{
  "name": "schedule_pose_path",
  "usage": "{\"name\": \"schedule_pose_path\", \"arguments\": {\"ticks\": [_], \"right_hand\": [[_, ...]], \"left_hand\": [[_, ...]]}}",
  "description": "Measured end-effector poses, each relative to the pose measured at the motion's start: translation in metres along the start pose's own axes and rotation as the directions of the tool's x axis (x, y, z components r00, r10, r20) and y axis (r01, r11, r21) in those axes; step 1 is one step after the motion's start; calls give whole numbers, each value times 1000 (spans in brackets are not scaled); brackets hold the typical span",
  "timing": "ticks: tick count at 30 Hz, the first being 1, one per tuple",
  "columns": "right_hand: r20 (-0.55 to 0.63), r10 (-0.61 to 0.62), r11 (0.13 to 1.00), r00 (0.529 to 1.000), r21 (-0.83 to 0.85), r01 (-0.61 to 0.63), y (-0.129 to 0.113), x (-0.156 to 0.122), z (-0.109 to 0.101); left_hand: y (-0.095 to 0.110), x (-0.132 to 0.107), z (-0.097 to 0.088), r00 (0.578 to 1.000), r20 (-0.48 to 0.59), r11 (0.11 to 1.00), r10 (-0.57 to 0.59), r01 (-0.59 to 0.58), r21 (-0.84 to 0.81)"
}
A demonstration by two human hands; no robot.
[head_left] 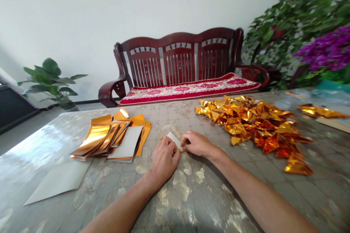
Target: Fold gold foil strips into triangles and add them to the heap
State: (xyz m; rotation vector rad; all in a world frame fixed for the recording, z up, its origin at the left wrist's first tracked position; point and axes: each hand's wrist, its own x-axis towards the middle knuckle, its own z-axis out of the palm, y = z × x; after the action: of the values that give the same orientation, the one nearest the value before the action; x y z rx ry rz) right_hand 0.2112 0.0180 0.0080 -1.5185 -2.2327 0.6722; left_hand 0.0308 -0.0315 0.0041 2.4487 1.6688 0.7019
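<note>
Between my hands, at the middle of the table, lies a small piece of foil paper (pixel 174 139) with its pale side up. My left hand (pixel 164 157) is closed on its near left edge, fingers curled. From the right, my right hand (pixel 197 143) pinches the paper's right corner. Part of the sheet is hidden under the fingers, so its full folded shape does not show. To the left is a loose stack of gold foil paper sheets (pixel 127 142), some gold side up and some pale. On the right spreads a heap of folded gold foil pieces (pixel 246 116), several orange-red.
A single pale sheet (pixel 58 182) lies at the table's left. The patterned table (pixel 175 211) reaches toward a dark red wooden bench (pixel 179 58) with a red floral cushion (pixel 188 89). Potted plants (pixel 51 80) stand left; purple flowers (pixel 326 49) and clear plastic (pixel 290 98) are right.
</note>
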Motion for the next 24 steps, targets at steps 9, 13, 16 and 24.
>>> {"name": "schedule_pose_path", "arguments": {"ticks": [9,13,16,24], "right_hand": [[8,-9,1000,1000,-17,9,-1,-1,-2],[8,-14,1000,1000,-22,14,-3,-2,-3],[7,0,1000,1000,-29,1,-5,-3,-3],[-8,9,998,1000,-56,-10,-7,-5,-1]], "left_hand": [[1,2,0,998,39,997,-55,57,-53],[0,2,0,996,46,996,-70,72,-46],[1,2,-1,995,49,997,-82,82,-14],[1,4,-2,987,91,991,-131,132,-11]]}}
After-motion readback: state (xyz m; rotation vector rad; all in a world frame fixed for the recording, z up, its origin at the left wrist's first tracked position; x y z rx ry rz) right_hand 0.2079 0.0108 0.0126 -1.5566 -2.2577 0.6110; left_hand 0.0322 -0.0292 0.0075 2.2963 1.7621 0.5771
